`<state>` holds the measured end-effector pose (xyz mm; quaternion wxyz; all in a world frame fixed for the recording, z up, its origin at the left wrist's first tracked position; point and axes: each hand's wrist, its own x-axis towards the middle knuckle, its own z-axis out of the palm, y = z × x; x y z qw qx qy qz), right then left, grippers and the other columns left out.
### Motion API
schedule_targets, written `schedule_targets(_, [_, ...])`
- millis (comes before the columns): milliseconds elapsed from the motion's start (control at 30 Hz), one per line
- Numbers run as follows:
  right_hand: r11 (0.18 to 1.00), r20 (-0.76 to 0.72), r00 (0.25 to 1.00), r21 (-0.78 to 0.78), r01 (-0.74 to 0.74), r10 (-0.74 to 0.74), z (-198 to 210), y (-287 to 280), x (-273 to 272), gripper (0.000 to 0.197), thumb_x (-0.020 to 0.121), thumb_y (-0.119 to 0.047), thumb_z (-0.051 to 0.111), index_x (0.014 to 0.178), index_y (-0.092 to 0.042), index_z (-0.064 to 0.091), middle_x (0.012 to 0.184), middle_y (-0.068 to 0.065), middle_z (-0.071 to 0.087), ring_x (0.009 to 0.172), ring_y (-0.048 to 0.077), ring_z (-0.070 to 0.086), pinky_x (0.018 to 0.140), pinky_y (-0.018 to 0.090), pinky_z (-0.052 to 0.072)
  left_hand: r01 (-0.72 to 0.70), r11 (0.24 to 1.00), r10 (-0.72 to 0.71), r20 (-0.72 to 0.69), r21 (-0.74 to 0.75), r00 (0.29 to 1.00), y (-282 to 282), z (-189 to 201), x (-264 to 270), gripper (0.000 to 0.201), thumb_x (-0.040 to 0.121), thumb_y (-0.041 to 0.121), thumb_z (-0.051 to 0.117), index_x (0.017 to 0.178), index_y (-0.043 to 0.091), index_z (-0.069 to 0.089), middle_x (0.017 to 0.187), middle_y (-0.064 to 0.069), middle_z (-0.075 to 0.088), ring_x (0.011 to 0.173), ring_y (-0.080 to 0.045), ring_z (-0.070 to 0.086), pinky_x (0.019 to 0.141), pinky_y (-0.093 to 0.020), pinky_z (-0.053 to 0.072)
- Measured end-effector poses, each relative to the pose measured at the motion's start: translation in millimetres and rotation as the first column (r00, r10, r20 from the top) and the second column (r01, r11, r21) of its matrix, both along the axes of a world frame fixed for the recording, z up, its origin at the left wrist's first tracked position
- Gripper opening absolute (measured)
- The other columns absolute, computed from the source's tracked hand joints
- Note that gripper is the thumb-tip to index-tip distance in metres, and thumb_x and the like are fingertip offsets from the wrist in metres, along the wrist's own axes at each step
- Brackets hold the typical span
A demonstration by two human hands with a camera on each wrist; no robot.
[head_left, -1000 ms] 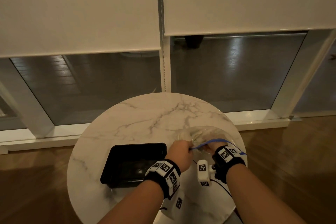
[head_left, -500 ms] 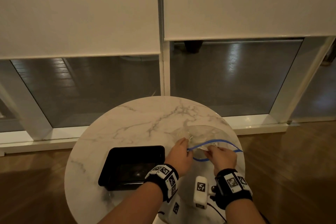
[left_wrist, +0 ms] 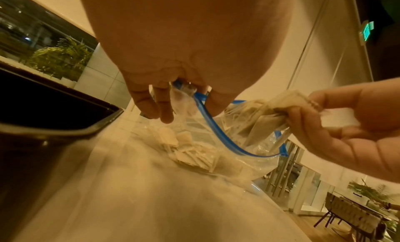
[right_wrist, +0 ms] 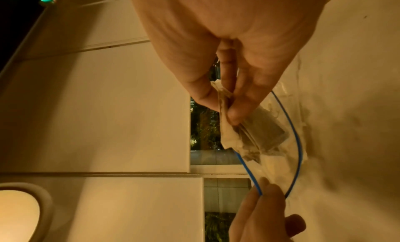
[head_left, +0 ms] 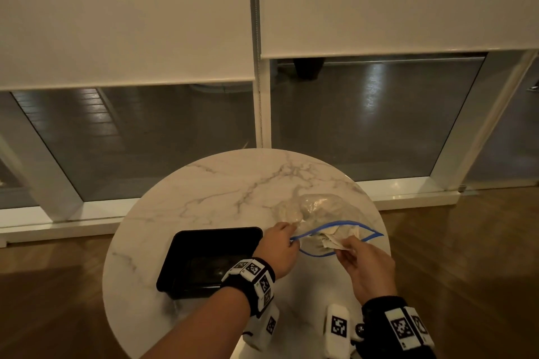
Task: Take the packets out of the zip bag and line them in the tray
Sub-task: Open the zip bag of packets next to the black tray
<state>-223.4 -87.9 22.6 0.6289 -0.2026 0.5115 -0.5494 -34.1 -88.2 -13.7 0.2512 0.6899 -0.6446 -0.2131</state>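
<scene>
A clear zip bag with a blue zip rim lies on the right of the round marble table, its mouth spread wide. My left hand pinches the rim's left end. At the mouth, my right hand pinches a small bunch of pale packets. More packets lie deep inside the bag. The black tray sits left of my left hand, and I see no packets in it.
The table's edge runs close behind the bag on the right, with wooden floor below. A low window and blinds stand behind the table. Bare marble lies beyond the tray and the bag.
The bag's mouth has spread from a narrow slit to a wide loop. My right hand has reached in and drawn back toward me, holding packets at the mouth.
</scene>
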Motion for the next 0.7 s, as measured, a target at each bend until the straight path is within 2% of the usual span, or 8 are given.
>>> schedule_targets(100, [0.997,-0.057,0.997,-0.055,-0.055,0.052,8.9,7.7,1.6,0.015,0.084,0.005,0.068,0.098,0.001,0.069,0.094,0.020,0.074,0.092,0.031,0.072,0.076,0.036,0.058,0.008,1.000,-0.007,0.036,-0.014,0.999,2.2,-4.3,1.6,0.042,0.099,0.029,0.050,0.138,0.017,0.057,0.139,-0.003,0.055,0.126,-0.025,0.053,0.107,-0.039,0.045])
schedule_targets(200, [0.988,-0.133,0.986,-0.104,-0.117,0.103,16.4,11.6,5.7,0.012,0.085,0.004,0.068,0.097,0.000,0.070,0.092,0.018,0.075,0.091,0.030,0.073,0.073,0.036,0.057,0.006,1.000,-0.005,0.066,-0.006,0.998,4.4,-5.7,2.5,0.043,0.101,0.029,0.050,0.141,0.015,0.054,0.147,-0.003,0.050,0.133,-0.027,0.047,0.111,-0.037,0.039])
schedule_targets(400, [0.970,-0.173,0.969,-0.135,-0.201,0.177,29.5,11.6,10.1,0.006,0.084,0.004,0.068,0.087,0.003,0.072,0.088,0.020,0.075,0.087,0.030,0.071,0.069,0.035,0.055,-0.002,1.000,0.003,-0.015,0.028,1.000,8.5,-9.5,10.3,0.050,0.101,0.035,0.053,0.148,0.018,0.048,0.156,-0.004,0.039,0.144,-0.023,0.036,0.120,-0.034,0.029])
schedule_targets(500, [0.958,-0.133,0.964,-0.142,-0.250,0.232,34.7,12.3,14.0,0.006,0.084,0.006,0.067,0.082,0.001,0.071,0.086,0.021,0.073,0.081,0.027,0.070,0.070,0.035,0.055,-0.037,0.999,0.034,-0.100,-0.023,0.994,15.6,-2.4,13.9,0.050,0.099,0.028,0.055,0.147,0.016,0.048,0.151,-0.004,0.044,0.136,-0.019,0.045,0.115,-0.031,0.037])
schedule_targets(600, [0.943,-0.075,0.955,-0.153,-0.297,0.288,39.7,14.3,19.0,0.005,0.084,0.007,0.066,0.088,0.006,0.068,0.086,0.021,0.071,0.080,0.027,0.068,0.070,0.034,0.055,-0.079,0.995,0.066,-0.188,-0.062,0.980,28.5,8.3,18.6,0.049,0.096,0.018,0.055,0.145,0.018,0.049,0.144,-0.001,0.050,0.131,-0.016,0.047,0.109,-0.028,0.040])
schedule_targets(667, [0.934,-0.045,0.946,-0.156,-0.323,0.320,41.9,15.4,23.0,0.008,0.084,0.008,0.065,0.091,0.007,0.067,0.085,0.020,0.071,0.078,0.026,0.067,0.068,0.032,0.055,-0.117,0.989,0.079,-0.330,-0.096,0.940,41.1,17.7,20.0,0.047,0.096,0.012,0.055,0.142,0.019,0.052,0.140,0.001,0.055,0.128,-0.011,0.051,0.107,-0.024,0.043])
schedule_targets(700, [0.929,-0.029,0.942,-0.154,-0.336,0.336,43.0,16.1,24.8,0.008,0.084,0.007,0.065,0.092,0.007,0.067,0.085,0.020,0.071,0.077,0.025,0.067,0.066,0.031,0.055,-0.132,0.985,0.072,-0.443,-0.107,0.894,47.5,23.1,18.5,0.045,0.096,0.008,0.054,0.139,0.019,0.054,0.136,0.002,0.059,0.123,-0.007,0.055,0.104,-0.023,0.046])
